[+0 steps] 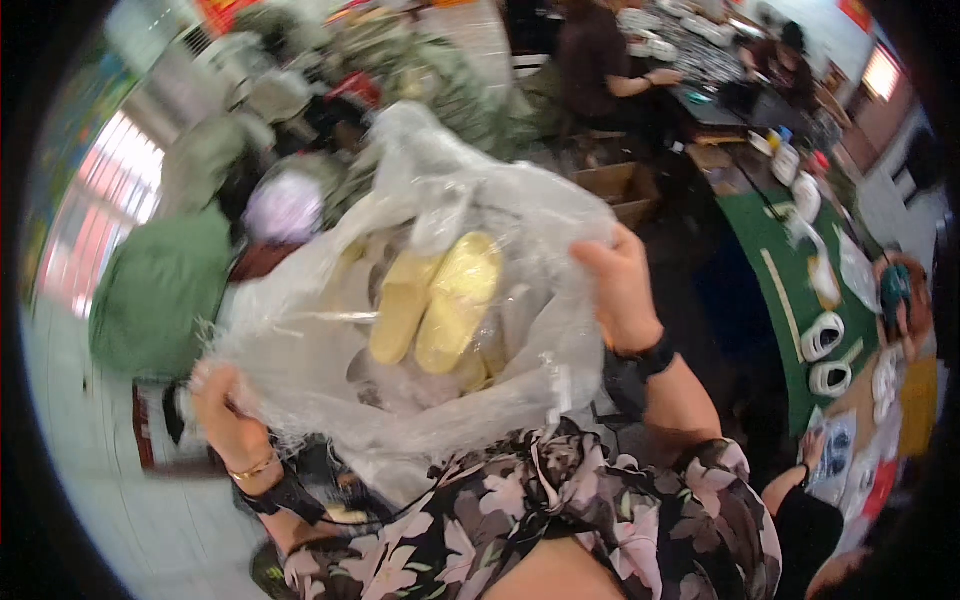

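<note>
A big white woven sack hangs with its mouth spread wide between my hands. My left hand is closed on the sack's near left edge. On the right side, my right hand pinches the rim, thumb over the material. Inside lies a pair of yellow slippers, side by side, under what looks like clear plastic. More pale and yellow footwear shows blurred beneath them; its kind is hard to make out.
Green and grey sacks are piled at the left and back. At right, a green-topped table carries white shoes. Beyond it, people sit at a dark table; another person's hand is at the lower right. A cardboard box stands behind the sack.
</note>
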Demonstrator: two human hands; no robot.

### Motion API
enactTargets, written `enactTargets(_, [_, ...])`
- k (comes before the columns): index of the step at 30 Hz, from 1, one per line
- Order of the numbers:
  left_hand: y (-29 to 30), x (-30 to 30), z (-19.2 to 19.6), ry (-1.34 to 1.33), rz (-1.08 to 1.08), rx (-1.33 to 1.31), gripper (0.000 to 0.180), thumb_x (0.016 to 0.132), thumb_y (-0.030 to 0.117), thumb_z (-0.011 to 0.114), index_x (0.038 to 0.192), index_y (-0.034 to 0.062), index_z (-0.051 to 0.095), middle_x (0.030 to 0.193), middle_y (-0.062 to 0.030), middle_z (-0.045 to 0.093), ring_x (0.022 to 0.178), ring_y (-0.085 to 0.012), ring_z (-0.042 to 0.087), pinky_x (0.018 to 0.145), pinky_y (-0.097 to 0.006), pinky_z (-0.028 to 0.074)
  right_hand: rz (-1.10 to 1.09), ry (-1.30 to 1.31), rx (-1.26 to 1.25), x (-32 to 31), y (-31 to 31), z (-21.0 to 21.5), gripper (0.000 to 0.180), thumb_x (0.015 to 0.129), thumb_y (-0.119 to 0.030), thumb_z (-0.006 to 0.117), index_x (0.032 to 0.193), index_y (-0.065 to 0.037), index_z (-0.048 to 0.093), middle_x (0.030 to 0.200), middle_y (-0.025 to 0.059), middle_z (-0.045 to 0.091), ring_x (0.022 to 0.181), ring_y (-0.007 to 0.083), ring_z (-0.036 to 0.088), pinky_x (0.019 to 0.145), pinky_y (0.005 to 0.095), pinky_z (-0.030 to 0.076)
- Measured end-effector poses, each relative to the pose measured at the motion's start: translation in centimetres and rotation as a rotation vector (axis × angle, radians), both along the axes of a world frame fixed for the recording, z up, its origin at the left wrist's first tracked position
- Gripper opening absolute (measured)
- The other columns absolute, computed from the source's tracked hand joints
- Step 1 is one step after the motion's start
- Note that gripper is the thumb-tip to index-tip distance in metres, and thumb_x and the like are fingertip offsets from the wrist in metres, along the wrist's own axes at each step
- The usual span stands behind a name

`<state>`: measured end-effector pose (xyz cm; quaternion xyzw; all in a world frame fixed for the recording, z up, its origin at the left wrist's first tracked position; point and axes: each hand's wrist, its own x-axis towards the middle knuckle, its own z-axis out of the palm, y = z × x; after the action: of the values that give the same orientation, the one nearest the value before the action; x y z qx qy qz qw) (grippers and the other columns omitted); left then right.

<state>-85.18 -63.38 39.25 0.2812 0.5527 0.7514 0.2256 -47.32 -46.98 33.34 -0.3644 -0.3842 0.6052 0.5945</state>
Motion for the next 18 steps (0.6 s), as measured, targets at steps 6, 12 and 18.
enactTargets(6, [16.1, -2.7, -20.7, 0.509, -0.286, -0.642, 0.015, 0.072, 0.004, 0.060, 0.061, 0.0055, 0.050, 0.063, 0.0003, 0.047, 0.060, -0.0109, 0.043, 0.054, -0.031, 0.035, -0.074, -1.114, 0.127, 8.3, 7.4, -16.2, 0.031, 0.078, -0.024, 0.069, 0.097, -0.001, 0.061, 0.089, 0.0153, 0.064, 0.083, 0.0324, 0.061, 0.073, 0.0372, 0.048])
enactTargets(12, [23.7, 3.2, -29.7, 0.555, -0.457, -0.792, 0.012, 0.067, 0.008, 0.060, 0.060, 0.0006, 0.054, 0.055, -0.0020, 0.049, 0.051, -0.0166, 0.044, 0.050, -0.037, 0.037, -0.078, -1.688, -0.244, 13.6, -2.5, -27.3, 0.064, 0.072, -0.041, 0.073, 0.118, -0.003, 0.051, 0.111, 0.0180, 0.057, 0.105, 0.0369, 0.055, 0.088, 0.0464, 0.045])
enactTargets(18, [27.1, 1.2, -34.5, 0.426, -0.476, -0.908, 0.014, 0.066, 0.009, 0.063, 0.061, -0.0017, 0.055, 0.055, -0.0017, 0.051, 0.048, -0.0147, 0.044, 0.049, -0.034, 0.038, 0.117, -1.430, -0.448, 15.3, -6.1, -28.3, 0.066, 0.072, -0.046, 0.072, 0.116, -0.001, 0.054, 0.107, 0.0220, 0.062, 0.100, 0.0372, 0.060, 0.084, 0.0446, 0.050])
